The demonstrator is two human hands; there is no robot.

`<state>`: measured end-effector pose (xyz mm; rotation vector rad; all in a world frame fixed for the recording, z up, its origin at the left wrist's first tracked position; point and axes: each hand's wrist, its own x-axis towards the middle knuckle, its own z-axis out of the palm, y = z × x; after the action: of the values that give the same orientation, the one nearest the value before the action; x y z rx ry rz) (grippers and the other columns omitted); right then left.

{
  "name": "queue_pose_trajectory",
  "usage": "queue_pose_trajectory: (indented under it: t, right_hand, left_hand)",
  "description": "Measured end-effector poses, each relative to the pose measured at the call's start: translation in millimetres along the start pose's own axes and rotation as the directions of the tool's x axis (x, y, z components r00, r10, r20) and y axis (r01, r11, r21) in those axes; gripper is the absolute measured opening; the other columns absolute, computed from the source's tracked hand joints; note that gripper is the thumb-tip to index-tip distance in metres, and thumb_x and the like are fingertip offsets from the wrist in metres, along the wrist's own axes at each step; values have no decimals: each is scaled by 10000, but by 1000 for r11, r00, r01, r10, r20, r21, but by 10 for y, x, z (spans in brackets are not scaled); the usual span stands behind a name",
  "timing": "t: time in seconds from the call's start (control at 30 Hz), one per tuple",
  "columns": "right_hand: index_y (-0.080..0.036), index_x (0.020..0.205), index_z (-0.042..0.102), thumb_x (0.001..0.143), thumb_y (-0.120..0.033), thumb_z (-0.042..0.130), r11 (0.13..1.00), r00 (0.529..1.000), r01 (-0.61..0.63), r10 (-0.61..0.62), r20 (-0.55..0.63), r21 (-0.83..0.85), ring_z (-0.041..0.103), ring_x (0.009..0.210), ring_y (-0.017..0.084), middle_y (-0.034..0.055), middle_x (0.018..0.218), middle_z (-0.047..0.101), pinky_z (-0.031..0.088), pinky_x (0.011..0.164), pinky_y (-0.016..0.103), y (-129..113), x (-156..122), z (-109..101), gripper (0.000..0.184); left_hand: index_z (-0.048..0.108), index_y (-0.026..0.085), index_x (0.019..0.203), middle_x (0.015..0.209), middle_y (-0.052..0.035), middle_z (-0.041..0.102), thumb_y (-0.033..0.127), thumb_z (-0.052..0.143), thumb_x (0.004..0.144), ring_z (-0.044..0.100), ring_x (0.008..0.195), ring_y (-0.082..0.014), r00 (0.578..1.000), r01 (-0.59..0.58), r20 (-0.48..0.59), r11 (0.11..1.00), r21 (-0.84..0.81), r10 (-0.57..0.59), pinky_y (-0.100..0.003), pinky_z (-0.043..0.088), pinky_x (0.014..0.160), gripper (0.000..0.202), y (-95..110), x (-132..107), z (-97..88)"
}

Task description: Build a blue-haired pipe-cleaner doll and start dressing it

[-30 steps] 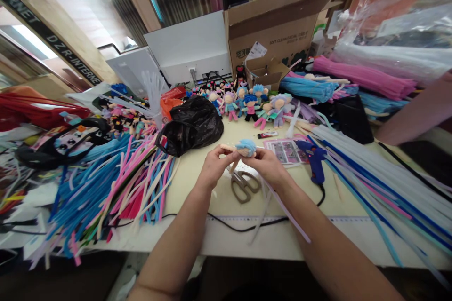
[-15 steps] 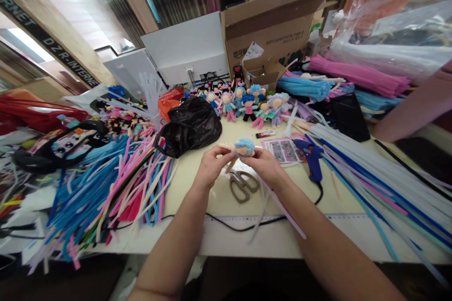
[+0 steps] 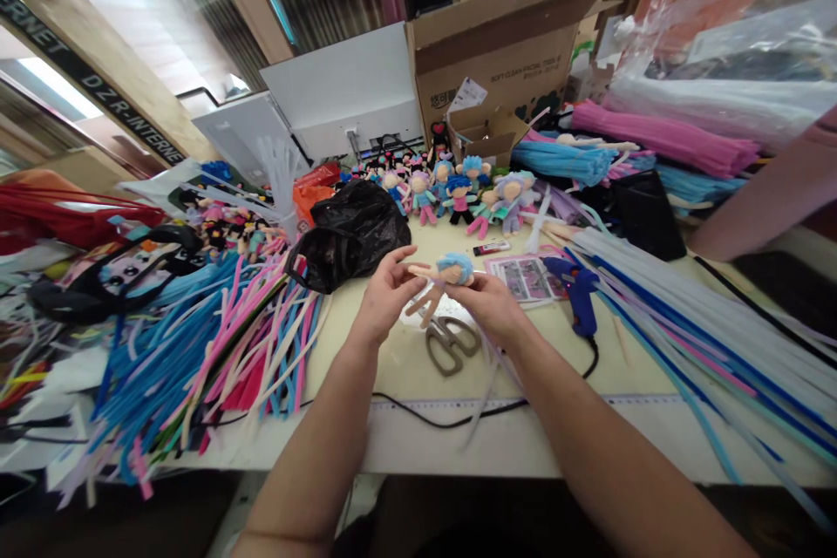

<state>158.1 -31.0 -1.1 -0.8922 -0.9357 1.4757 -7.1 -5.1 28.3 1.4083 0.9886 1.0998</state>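
A small pipe-cleaner doll (image 3: 452,268) with fluffy blue hair and beige limbs lies sideways between my hands. My right hand (image 3: 489,303) pinches it at the head end, and a pale lilac pipe cleaner (image 3: 502,356) trails down from there. Fingers of my left hand (image 3: 391,295) are apart beside the doll's beige limbs, the thumb close to them; whether it touches is hard to tell. Directly below the doll, scissors with grey-brown handles (image 3: 451,344) lie on the table (image 3: 398,366), their blades partly covered.
At my right rest a blue glue gun (image 3: 579,292) and long white pipe cleaners (image 3: 693,314). Many coloured pipe cleaners (image 3: 196,349) spread at left, near a black plastic bag (image 3: 366,231). Finished dolls (image 3: 459,196) stand before a cardboard box (image 3: 497,61). A black cable (image 3: 445,423) crosses the front.
The fingers of my left hand have spread from their pinch on the doll. The doll has turned slightly, showing more of its beige limbs. The lilac strand has swung inward.
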Motion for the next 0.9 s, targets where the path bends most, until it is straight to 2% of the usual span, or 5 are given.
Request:
queue_pose_trajectory:
  t: [0.13, 0.27, 0.37, 0.6, 0.9]
  right_hand:
    - [-145, 813, 720, 600, -389, 781, 999, 1000, -9, 8, -25, -46, 571, 799, 182, 35, 790, 690, 414, 790, 326, -36, -11, 10, 329]
    - [-137, 741, 692, 593, -384, 761, 994, 999, -38, 35, -36, -101, 512, 718, 149, -1, 666, 607, 384, 698, 297, -85, -18, 0, 296]
    - [-134, 697, 668, 587, -395, 767, 990, 998, -69, 69, 2, -120, 465, 667, 127, -17, 617, 553, 364, 664, 287, -99, -15, -24, 300]
    - [-140, 709, 675, 602, -409, 773, 981, 990, -91, 107, 90, -172, 476, 668, 133, -7, 644, 578, 376, 674, 292, -65, -1, -90, 306]
    - [-129, 879, 728, 634, -373, 796, 984, 965, -140, 160, 209, -106, 592, 825, 181, 42, 827, 691, 427, 843, 331, -1, 15, -118, 353]
  left_hand:
    - [640, 171, 1005, 1024, -72, 666, 229, 711, 727, 633, 902, -174, 980, -181, 128, 951, 251, 153, -313, 485, 830, 293, 68, 13, -37]
    - [665, 180, 900, 965, -53, 673, 150, 649, 763, 620, 939, -168, 908, -418, 246, 786, 456, 340, -313, 467, 876, 141, 110, 26, -43]
    - [658, 187, 909, 943, -45, 681, 122, 619, 780, 621, 916, -159, 864, -504, 332, 672, 543, 379, -306, 462, 853, 150, 115, 41, -63]
    - [630, 196, 849, 841, -2, 686, 109, 626, 773, 606, 783, -132, 828, -559, 420, 493, 666, 371, -273, 428, 747, 115, 96, 32, -85]
    - [609, 196, 794, 809, 6, 684, 124, 623, 782, 598, 754, -121, 821, -567, 405, 495, 658, 403, -248, 433, 725, 75, -2, -7, -119]
